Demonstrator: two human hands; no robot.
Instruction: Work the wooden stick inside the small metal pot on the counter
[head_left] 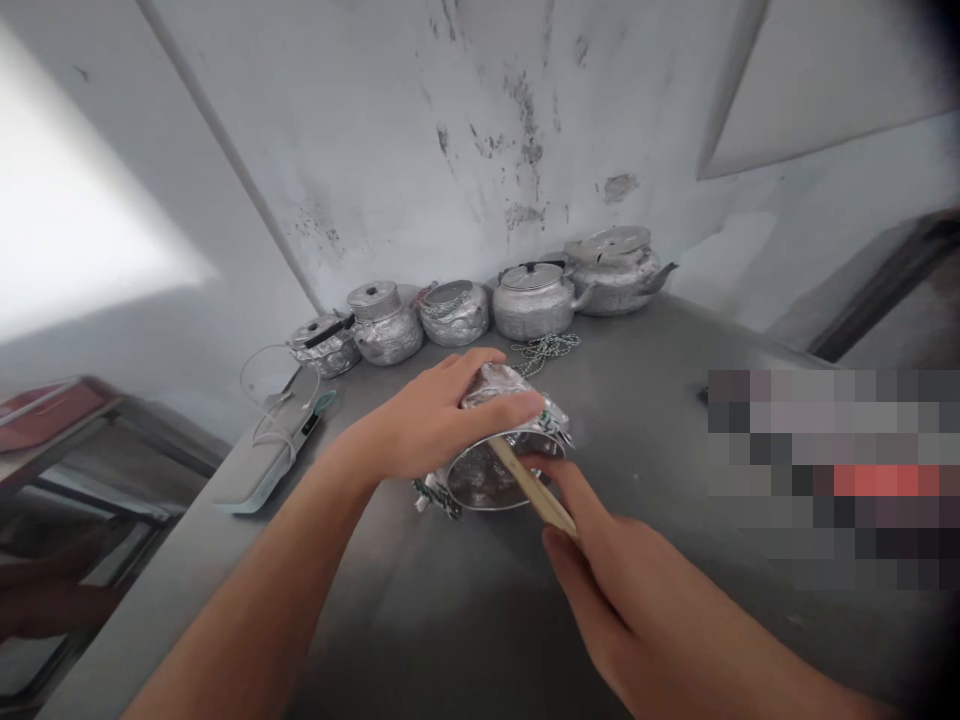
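A dented, shiny aluminium pot (pixel 478 482) is tilted on the table, its round mouth facing me. My left hand (pixel 431 415) is closed over its upper side, thumb lying near the rim. Green-and-white cord (pixel 441 498) is tied at both sides of the mouth. In my right hand (pixel 615 565) is a flat wooden stick (pixel 531 488), gripped between fingers and thumb. The stick's far end reaches inside the pot, where its tip is hidden. My right index finger also extends to the rim.
Along the wall stand several dented aluminium pots and kettles, including a lidded kettle (pixel 534 305) and a spouted one (pixel 615 280). Loose cord (pixel 544 350) lies behind my pot. A pale box with a cable (pixel 259 475) sits at the table's left edge. Beyond it is a red tray (pixel 49 425).
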